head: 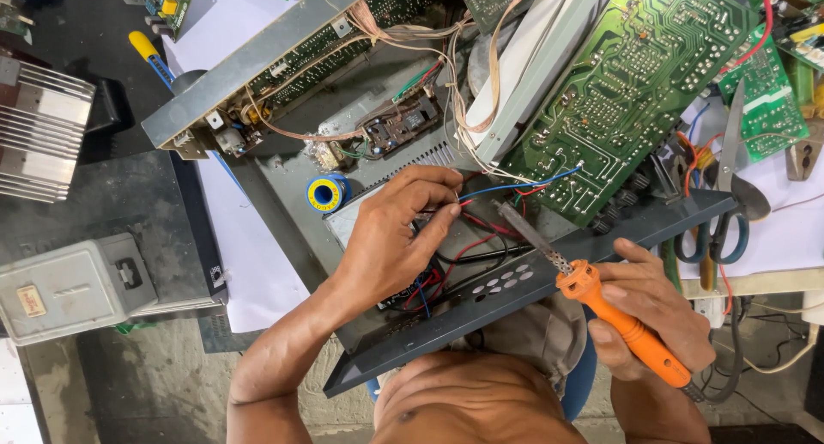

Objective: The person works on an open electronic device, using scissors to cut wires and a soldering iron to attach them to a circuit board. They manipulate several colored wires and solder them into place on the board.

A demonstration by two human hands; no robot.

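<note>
Two hands work over the open chassis (292, 186): your left hand (390, 238) pinches a thin wire (457, 200) between closed fingertips above its middle. Your right hand (652, 311), at its front edge, wraps shut around the orange soldering iron (601, 302), tip near that wire.

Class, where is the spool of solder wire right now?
The solder spool sits inside the open chassis, just left of the left hand.

heatsink (39, 130) cut by left edge, scissors (728, 205) partly hidden
</note>
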